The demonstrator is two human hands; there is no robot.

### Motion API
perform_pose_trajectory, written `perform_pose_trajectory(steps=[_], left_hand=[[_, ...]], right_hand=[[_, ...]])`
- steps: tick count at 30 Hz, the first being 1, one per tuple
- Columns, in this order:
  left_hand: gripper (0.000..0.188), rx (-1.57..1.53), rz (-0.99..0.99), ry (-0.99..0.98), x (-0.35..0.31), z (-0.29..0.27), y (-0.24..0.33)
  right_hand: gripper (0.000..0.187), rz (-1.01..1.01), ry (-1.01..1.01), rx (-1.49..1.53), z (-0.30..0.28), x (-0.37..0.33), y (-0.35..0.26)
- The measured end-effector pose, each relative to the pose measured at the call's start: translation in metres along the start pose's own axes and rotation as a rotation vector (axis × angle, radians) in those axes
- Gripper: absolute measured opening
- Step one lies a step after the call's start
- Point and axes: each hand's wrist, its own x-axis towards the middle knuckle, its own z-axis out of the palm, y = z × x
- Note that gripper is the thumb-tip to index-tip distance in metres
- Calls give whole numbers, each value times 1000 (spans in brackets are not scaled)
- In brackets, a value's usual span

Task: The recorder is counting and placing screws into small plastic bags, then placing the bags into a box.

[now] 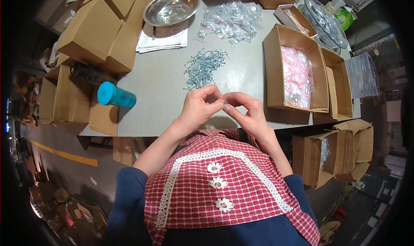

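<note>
My left hand point(199, 104) and my right hand point(246, 109) meet over the table's near edge, thumbs and forefingers pinched together. Whatever sits between the fingertips is too small or hidden to make out. Just beyond my left hand lies a loose pile of silvery screws point(203, 68). Farther back spreads a heap of small clear plastic bags point(233, 20) with metal bits inside. A shiny steel bowl point(189, 4) rests on a stack of papers point(160, 40) at the back and holds some more small metal pieces.
To the right, an open cardboard box point(272, 69) contains clear bags with pink edges; a narrower box point(343, 86) adjoins it. A turquoise bottle point(117, 94) lies at left by stacked cartons point(88, 35). A clear plastic reel point(325, 22) leans at the back right. Open cartons point(308, 157) stand below the table's right edge.
</note>
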Motion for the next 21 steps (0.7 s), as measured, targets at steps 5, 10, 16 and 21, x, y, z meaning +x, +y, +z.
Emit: perform_pose_trajectory(steps=[5, 10, 16, 21], left_hand=[[7, 23, -5, -6, -2, 3, 4], [6, 150, -2, 12, -2, 2, 0], [12, 184, 33, -90, -2, -7, 6], [14, 227, 16, -105, -2, -8, 11]], right_hand=[[18, -28, -24, -124, -2, -1, 4], [11, 45, 1, -221, -1, 0, 1], [14, 92, -61, -170, -5, -2, 6], [18, 173, -115, -45, -3, -3, 7]])
